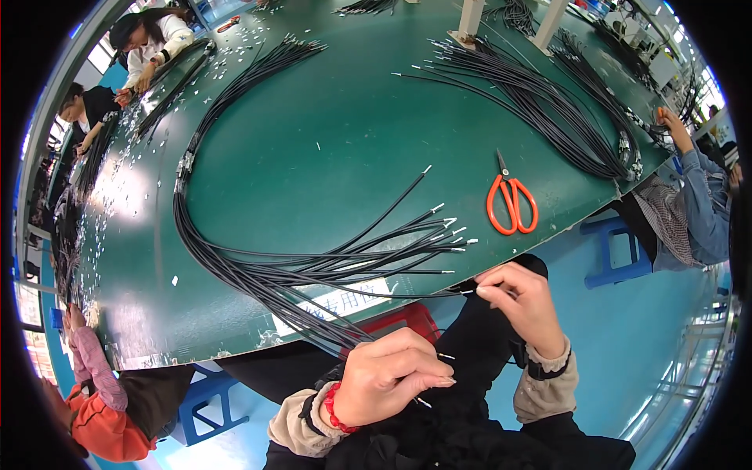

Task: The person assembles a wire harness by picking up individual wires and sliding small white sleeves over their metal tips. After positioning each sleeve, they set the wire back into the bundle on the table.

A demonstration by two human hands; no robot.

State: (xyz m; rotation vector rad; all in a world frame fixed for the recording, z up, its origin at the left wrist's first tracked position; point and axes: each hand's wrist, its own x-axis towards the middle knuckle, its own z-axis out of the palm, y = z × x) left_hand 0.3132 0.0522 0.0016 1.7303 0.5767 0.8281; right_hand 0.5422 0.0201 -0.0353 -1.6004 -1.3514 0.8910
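Note:
A thick bundle of thin black cables (185,215) curves over the green table (313,172), its loose ends with pale tips fanning toward me. My left hand (395,376) is closed around several of these cables beyond the table's front edge; two pale tips poke out by its fingers. To the right, my right hand (526,301) pinches at the tip of a single black cable stretched along the edge. Orange-handled scissors (513,205) lie on the table just beyond that hand, not touched by it.
More cable bundles (548,117) lie at the far right beside white posts (468,22). White scraps (174,280) dot the left side. Co-workers sit around the table, one in a denim sleeve (699,196) at right. A red stool (419,319) shows under the edge.

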